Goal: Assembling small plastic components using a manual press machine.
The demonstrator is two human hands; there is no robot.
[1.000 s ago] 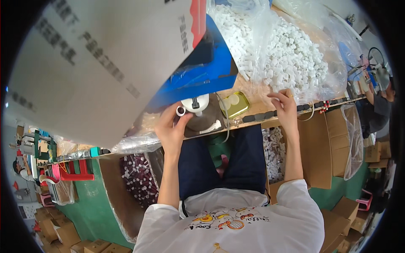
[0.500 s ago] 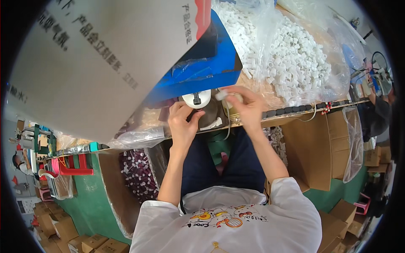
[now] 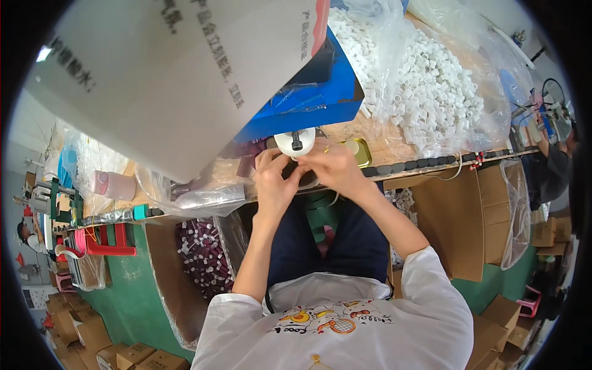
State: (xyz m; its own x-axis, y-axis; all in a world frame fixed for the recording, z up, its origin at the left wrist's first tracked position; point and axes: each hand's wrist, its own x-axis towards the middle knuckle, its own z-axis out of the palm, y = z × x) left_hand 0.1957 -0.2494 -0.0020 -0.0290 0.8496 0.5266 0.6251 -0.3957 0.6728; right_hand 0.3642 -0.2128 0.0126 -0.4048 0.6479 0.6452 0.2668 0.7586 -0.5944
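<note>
My hands meet just under a white round machine head [image 3: 287,145] with a black knob [image 3: 297,141], below a blue housing [image 3: 336,102]. My left hand [image 3: 274,179] is closed, with thumb and fingers pinched together under the head; what it holds, if anything, is hidden. From the right, my right hand [image 3: 336,168] reaches in with its fingertips pinched beside the left thumb. A bit of a small white cap shows at those fingertips, mostly covered. A large white printed sheet [image 3: 154,80] hides the upper left of the view.
White caps [image 3: 431,92] lie heaped on plastic at the back right. An open yellowish tin [image 3: 365,154] stands right of my right hand. A carton of purple pieces with white caps [image 3: 200,253] is below left; an open carton [image 3: 453,216] is right. A pink-white container [image 3: 113,185] stands left.
My right hand has moved left with the white cap, from beside the machine head to under it, meeting my left hand. The printed sheet and blue housing have shifted right in view.
</note>
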